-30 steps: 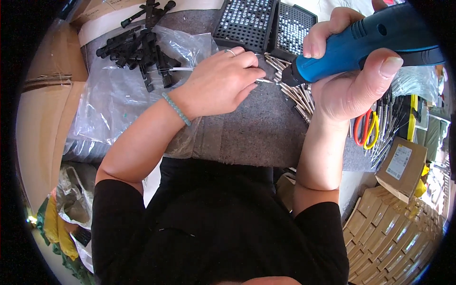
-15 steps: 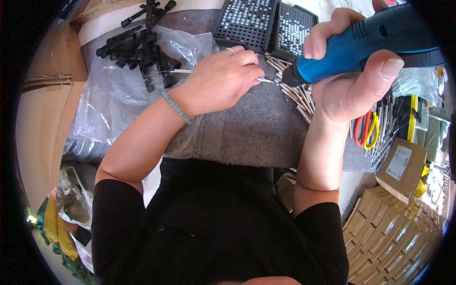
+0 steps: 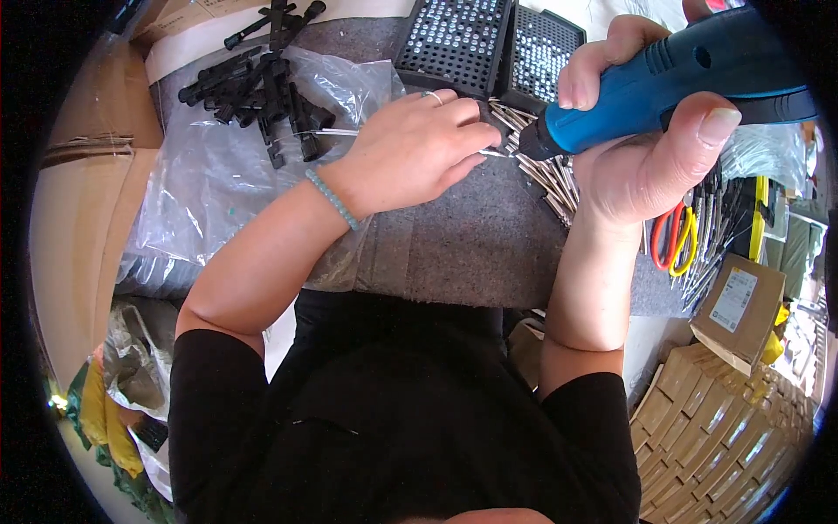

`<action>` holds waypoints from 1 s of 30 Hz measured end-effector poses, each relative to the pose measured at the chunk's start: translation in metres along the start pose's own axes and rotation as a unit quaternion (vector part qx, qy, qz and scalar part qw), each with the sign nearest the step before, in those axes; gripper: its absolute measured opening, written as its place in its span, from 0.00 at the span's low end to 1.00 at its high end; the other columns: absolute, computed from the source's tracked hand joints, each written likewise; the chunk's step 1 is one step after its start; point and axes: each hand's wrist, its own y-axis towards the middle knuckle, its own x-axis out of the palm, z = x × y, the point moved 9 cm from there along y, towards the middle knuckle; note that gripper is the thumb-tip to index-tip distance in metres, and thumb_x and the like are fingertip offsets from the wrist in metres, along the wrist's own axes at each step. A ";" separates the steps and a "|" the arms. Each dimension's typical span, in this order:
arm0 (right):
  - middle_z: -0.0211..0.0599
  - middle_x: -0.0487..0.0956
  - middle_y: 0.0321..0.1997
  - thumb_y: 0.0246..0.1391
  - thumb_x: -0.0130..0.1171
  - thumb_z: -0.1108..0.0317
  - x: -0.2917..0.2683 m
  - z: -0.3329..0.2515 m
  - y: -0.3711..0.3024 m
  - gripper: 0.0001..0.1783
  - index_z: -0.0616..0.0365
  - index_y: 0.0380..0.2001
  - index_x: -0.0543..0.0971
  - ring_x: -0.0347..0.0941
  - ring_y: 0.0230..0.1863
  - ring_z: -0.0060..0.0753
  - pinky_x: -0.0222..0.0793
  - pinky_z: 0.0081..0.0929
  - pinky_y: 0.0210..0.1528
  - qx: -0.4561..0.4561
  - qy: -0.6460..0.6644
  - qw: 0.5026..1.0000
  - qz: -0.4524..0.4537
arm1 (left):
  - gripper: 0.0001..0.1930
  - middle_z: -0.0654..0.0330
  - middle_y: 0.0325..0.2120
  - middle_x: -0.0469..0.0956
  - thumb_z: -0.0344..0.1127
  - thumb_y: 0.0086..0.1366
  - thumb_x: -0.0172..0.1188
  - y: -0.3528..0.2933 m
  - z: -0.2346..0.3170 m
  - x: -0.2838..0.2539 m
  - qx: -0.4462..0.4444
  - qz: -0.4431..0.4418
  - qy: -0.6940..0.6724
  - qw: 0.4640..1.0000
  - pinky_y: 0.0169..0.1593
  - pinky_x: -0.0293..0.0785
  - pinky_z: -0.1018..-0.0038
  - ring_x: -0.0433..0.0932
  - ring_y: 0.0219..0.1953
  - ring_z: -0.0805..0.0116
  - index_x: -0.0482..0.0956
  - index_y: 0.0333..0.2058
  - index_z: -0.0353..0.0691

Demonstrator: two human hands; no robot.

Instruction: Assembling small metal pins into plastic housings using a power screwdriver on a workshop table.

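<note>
The left hand [image 3: 428, 144] pinches a thin rod [image 3: 499, 154], its end just left of the blue power tool [image 3: 646, 83] the right hand [image 3: 621, 179] grips — seemingly lining the 2 up (contact, I cannot tell). Next calls for steady, straight alignment.

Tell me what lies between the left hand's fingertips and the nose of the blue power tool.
In the head view, the pale tip of a slim rod juts there from the left hand, with part of a pile of metal rods alongside.
</note>
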 end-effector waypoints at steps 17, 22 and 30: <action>0.41 0.73 0.35 0.56 0.46 0.35 0.005 0.007 -0.002 0.40 0.56 0.59 0.59 0.71 0.23 0.31 0.68 0.28 0.25 0.004 0.018 1.000 -0.008 | 0.11 0.60 0.31 0.73 0.35 0.53 0.62 0.000 -0.005 0.001 -0.035 0.015 -0.018 0.999 0.38 0.71 0.66 0.74 0.36 0.59 0.74 0.35 0.42; 0.42 0.73 0.35 0.56 0.45 0.34 0.004 0.006 -0.003 0.40 0.55 0.59 0.59 0.71 0.24 0.31 0.67 0.28 0.25 0.010 0.015 1.000 0.005 | 0.09 0.60 0.30 0.72 0.35 0.52 0.63 0.000 -0.003 -0.001 -0.035 0.025 -0.016 0.999 0.37 0.71 0.66 0.73 0.35 0.59 0.75 0.31 0.42; 0.41 0.73 0.35 0.56 0.45 0.34 0.006 0.005 -0.003 0.41 0.55 0.59 0.59 0.71 0.24 0.31 0.67 0.29 0.25 0.013 0.022 1.000 0.009 | 0.09 0.63 0.25 0.72 0.34 0.45 0.66 -0.001 0.000 -0.004 -0.027 0.068 -0.001 0.997 0.34 0.72 0.68 0.74 0.32 0.62 0.76 0.26 0.42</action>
